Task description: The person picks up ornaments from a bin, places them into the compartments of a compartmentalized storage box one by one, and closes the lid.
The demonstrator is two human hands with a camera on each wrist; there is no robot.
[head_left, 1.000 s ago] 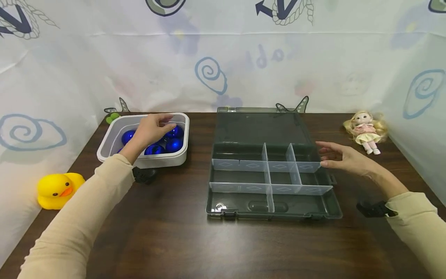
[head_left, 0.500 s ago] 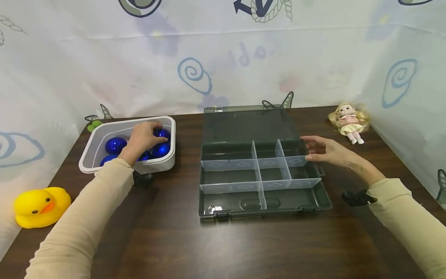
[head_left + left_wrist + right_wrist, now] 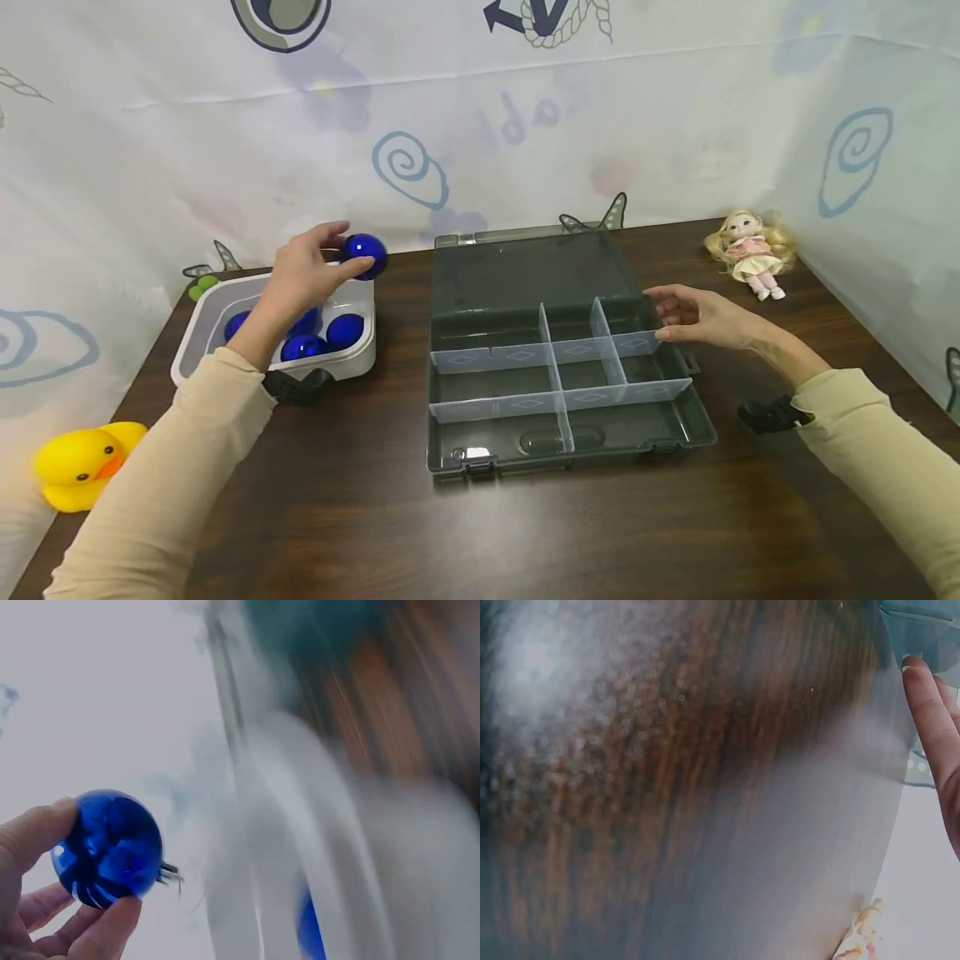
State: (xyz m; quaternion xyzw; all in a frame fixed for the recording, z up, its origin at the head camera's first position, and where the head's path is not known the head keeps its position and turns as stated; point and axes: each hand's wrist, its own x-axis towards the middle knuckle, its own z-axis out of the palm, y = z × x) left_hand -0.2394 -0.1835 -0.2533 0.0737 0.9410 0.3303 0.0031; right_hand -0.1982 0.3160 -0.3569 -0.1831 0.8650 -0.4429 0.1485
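Observation:
My left hand (image 3: 302, 271) pinches a shiny blue Christmas ball (image 3: 365, 256) between thumb and fingers, above the right end of a white tub (image 3: 352, 363). In the left wrist view the same bauble (image 3: 112, 847) shows its small metal cap and hook pointing right. Several more blue balls (image 3: 345, 332) lie in the tub, partly hidden by the forearm. At the right side of a dark see-through divider case (image 3: 450, 467), my right hand (image 3: 701, 317) rests with its fingertips against the wall. Its fingers are loosely bent. The case's lid is open towards the back.
Clear plastic dividers (image 3: 525, 405) split the case into several compartments. A yellow rubber duck (image 3: 78, 467) sits at the left table edge. A blond doll (image 3: 752, 250) lies at the back right. A printed cloth (image 3: 525, 167) hangs behind the dark wooden table (image 3: 450, 542).
My left hand has reached into the tub, taken a blue ball and lifted it above the rim. My right hand has stayed at the case's side. The head view has shifted.

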